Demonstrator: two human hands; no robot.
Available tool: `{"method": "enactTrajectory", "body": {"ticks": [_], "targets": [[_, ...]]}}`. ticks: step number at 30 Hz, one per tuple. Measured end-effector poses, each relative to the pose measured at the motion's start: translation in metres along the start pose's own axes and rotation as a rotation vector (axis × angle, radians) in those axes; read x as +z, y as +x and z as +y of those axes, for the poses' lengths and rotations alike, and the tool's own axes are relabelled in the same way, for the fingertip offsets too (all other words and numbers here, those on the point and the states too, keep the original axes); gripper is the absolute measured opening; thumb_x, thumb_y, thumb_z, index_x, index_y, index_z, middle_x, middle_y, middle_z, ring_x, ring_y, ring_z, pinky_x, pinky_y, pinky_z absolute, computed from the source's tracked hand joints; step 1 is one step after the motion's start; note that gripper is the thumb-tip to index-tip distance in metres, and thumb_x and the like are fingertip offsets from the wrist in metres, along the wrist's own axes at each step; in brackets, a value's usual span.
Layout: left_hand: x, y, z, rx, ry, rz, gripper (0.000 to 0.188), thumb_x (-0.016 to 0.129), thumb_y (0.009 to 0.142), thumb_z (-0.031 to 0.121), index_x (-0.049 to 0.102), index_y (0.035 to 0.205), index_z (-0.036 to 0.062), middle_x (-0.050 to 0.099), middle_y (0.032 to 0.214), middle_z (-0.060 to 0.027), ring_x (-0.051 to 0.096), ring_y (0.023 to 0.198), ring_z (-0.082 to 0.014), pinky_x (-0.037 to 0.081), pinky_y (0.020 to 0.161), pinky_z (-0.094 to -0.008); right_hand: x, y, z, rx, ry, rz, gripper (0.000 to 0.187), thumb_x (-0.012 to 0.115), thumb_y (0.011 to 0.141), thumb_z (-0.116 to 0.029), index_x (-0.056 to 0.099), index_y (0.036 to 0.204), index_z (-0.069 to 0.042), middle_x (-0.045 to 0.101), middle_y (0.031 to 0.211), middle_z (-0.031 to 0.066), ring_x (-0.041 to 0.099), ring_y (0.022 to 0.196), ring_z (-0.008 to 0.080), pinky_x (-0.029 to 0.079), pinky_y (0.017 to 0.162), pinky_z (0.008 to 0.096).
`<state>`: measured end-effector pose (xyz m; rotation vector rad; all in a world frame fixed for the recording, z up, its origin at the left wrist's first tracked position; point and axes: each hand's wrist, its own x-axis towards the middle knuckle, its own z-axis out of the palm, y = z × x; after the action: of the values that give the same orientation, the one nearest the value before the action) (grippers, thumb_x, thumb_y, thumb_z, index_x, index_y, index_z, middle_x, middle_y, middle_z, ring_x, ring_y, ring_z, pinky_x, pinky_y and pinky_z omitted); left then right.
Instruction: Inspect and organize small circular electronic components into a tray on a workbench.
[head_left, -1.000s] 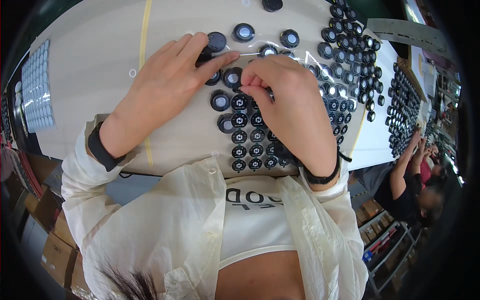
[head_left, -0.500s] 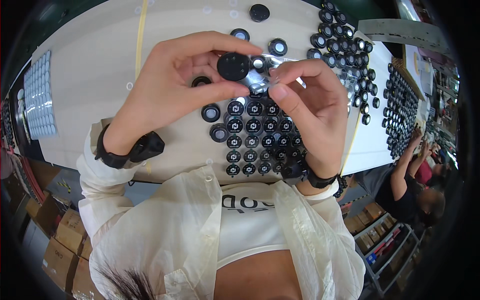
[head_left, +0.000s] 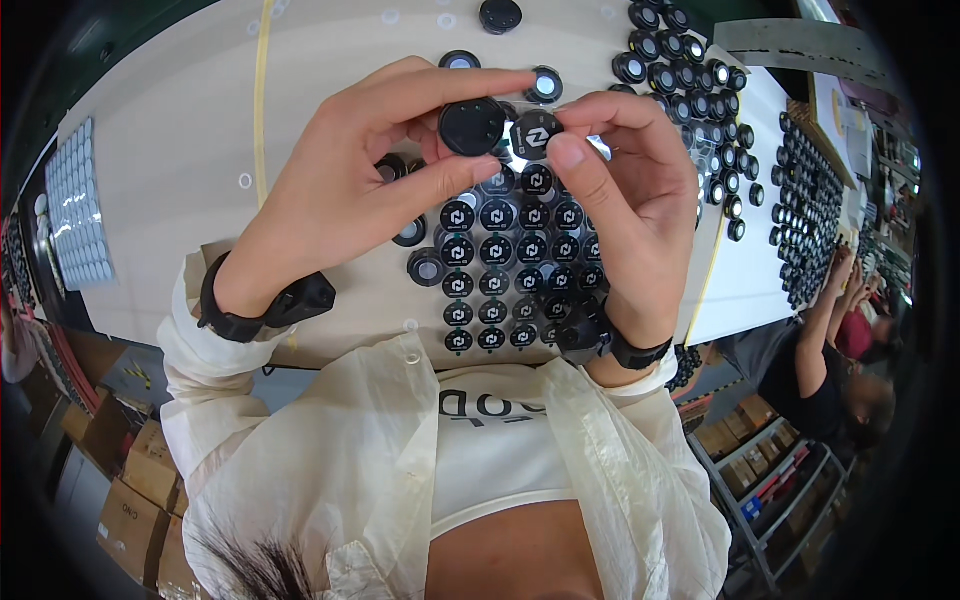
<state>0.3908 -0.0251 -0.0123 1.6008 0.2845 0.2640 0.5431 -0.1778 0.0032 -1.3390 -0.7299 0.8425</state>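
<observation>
My left hand [head_left: 345, 175] pinches a black round disc-shaped part [head_left: 471, 127] between thumb and fingers, its dark face with small dots showing. Close beside it, my right hand [head_left: 635, 185] grips a round black sticker [head_left: 534, 136] with a white emblem by its right edge, between thumb and forefinger. Both are held up above the table, near each other; I cannot tell if they touch. Below them lie rows of round black stickers [head_left: 497, 249] with the same white emblem on clear film. A black round part with a grey centre [head_left: 427, 267] sits left of these rows.
Many black round parts [head_left: 685, 75] with pale centres crowd the table's right side. A sheet of round white pieces [head_left: 78, 205] lies far left. A yellow tape line [head_left: 262, 100] crosses the table. Another person [head_left: 790, 375] works at the right. Cardboard boxes [head_left: 135, 520] stand at lower left.
The sticker in my right hand has turned so its emblem face now shows; before, shiny clear film showed there. The view has shifted slightly, and my left hand still holds the disc-shaped part.
</observation>
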Motion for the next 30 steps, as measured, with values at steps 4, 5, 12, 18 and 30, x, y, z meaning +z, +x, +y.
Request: {"method": "enactTrajectory", "body": {"ticks": [4,5,12,18,30], "targets": [[0.008,-0.001,0.006,-0.1,-0.069,0.094,0.061,0.071,0.081,-0.012,0.053,0.138,-0.0007,0.063,0.116,-0.0091,0.062,0.106,-0.0135,0.052,0.092,-0.0286,0.003,0.001,0.005,-0.053,-0.018,0.007,0.02,0.07,0.088,0.004,0.063,0.107,0.003,0.067,0.105,0.0082,0.061,0.096,0.0134,0.049,0.095,0.0325],[0.007,-0.001,0.006,-0.1,-0.07,0.095,0.061,0.071,0.081,-0.012,0.053,0.138,-0.0007,0.063,0.116,-0.0091,0.062,0.106,-0.0135,0.052,0.092,-0.0286,0.005,0.002,0.006,-0.052,-0.019,0.006,0.02,0.07,0.088,0.004,0.063,0.107,0.003,0.067,0.105,0.0082,0.061,0.096,0.0134,0.049,0.095,0.0325],[0.011,-0.002,0.001,0.012,-0.128,0.168,0.052,0.074,0.079,-0.012,0.058,0.128,-0.0055,0.07,0.11,-0.0151,0.071,0.099,-0.0189,0.058,0.086,-0.028,0.01,0.001,0.005,-0.04,-0.006,0.03,0.018,0.071,0.088,0.003,0.066,0.105,0.005,0.07,0.102,0.0111,0.066,0.096,0.0151,0.053,0.089,0.0297],[0.016,-0.003,0.003,-0.006,-0.144,0.226,0.045,0.072,0.08,-0.013,0.061,0.124,-0.0062,0.071,0.109,-0.0172,0.073,0.094,-0.0204,0.059,0.083,-0.0267,0.012,0.0,0.005,-0.038,0.004,0.05,0.018,0.072,0.087,0.003,0.068,0.104,0.006,0.071,0.102,0.0115,0.067,0.095,0.0149,0.053,0.09,0.0294],[0.018,-0.004,0.002,-0.008,-0.057,0.242,0.045,0.07,0.081,-0.015,0.062,0.125,-0.0061,0.071,0.108,-0.0163,0.073,0.094,-0.0193,0.059,0.083,-0.0251,0.012,-0.001,0.008,-0.057,-0.062,0.075,0.018,0.073,0.085,0.005,0.07,0.103,0.006,0.072,0.099,0.011,0.068,0.094,0.0148,0.053,0.088,0.0279]]}}
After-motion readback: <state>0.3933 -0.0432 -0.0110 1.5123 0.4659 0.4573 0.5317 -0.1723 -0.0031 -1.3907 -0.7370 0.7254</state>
